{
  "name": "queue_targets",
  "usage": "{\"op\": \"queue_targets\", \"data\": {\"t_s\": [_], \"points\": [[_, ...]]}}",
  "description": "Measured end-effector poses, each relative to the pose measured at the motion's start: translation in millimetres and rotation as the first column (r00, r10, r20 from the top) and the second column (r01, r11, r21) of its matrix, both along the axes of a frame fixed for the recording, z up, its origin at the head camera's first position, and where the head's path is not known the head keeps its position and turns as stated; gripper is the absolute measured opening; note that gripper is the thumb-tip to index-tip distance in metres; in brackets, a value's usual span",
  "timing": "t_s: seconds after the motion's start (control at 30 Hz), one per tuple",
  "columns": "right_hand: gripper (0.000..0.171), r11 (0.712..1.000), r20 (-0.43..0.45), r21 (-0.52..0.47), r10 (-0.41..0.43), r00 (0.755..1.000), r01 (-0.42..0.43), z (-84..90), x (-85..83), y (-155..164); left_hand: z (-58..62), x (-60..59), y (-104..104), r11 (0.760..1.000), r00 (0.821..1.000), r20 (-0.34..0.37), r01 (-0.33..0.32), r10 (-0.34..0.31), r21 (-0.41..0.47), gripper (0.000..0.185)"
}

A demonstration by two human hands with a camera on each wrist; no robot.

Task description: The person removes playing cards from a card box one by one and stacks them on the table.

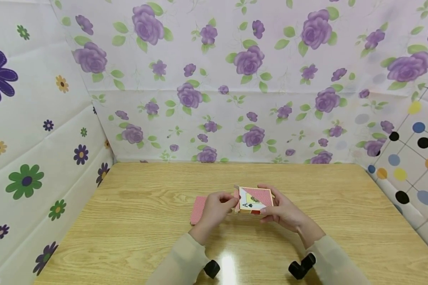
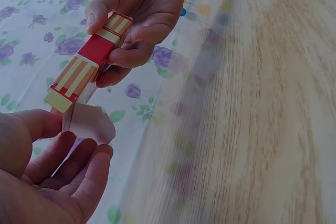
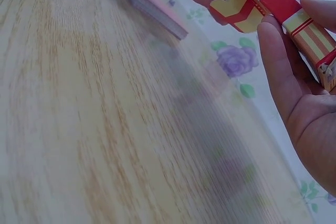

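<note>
- One card box [image 1: 255,199] between left grip [image 1: 216,208] and right grip [image 1: 284,212], raised off the surface [image 1: 135,213].
- Right grip: narrow, holding box by end away from open flap [image 2: 90,123]; likely steadying, flap end left free.
- Left grip: nearly closed, pinching flap at fingertips; probably keeping it clear of the opening.
- Card stack [image 1: 198,209]: flat on surface, just left of left grip; presumably there to leave fingers free.

1. A pale, creased back sheet [image 1: 221,55] carries purple roses and green leaves.
2. The left wall covering [image 1: 53,146] is white with purple, green and orange flowers.
3. The right wall covering [image 1: 413,178] bears coloured dots joined by thin lines.
4. The light wood-grain tabletop [image 1: 139,194] shows a bright glare [image 1: 228,269] towards its near side.
</note>
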State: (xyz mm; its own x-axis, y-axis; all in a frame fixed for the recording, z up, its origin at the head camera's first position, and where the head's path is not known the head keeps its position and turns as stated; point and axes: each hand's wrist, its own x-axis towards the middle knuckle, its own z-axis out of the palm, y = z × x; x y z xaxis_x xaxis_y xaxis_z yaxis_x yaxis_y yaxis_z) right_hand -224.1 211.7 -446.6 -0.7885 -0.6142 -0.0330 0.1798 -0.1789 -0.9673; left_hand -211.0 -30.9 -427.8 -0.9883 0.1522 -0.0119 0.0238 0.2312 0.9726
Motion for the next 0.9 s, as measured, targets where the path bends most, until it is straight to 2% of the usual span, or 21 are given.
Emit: {"op": "queue_targets", "data": {"t_s": [0.33,0.57,0.9], "points": [[0.079,1.0,-0.006,0.005,-0.01,1.0,0.01,0.3,1.1,1,0.4,-1.5,-4,0.999,0.999,0.035,-0.022,0.02,0.047,0.019],[0.08,1.0,-0.008,0.017,-0.023,1.0,0.023,0.3,1.6,2,3.2,0.5,-8,0.997,0.999,0.035,-0.028,0.025,0.076,0.019],[0.082,1.0,-0.011,0.019,-0.023,1.0,0.024,0.2,1.5,1,0.3,-0.4,-13,0.996,0.998,0.035,-0.052,0.05,0.075,0.016]]}}
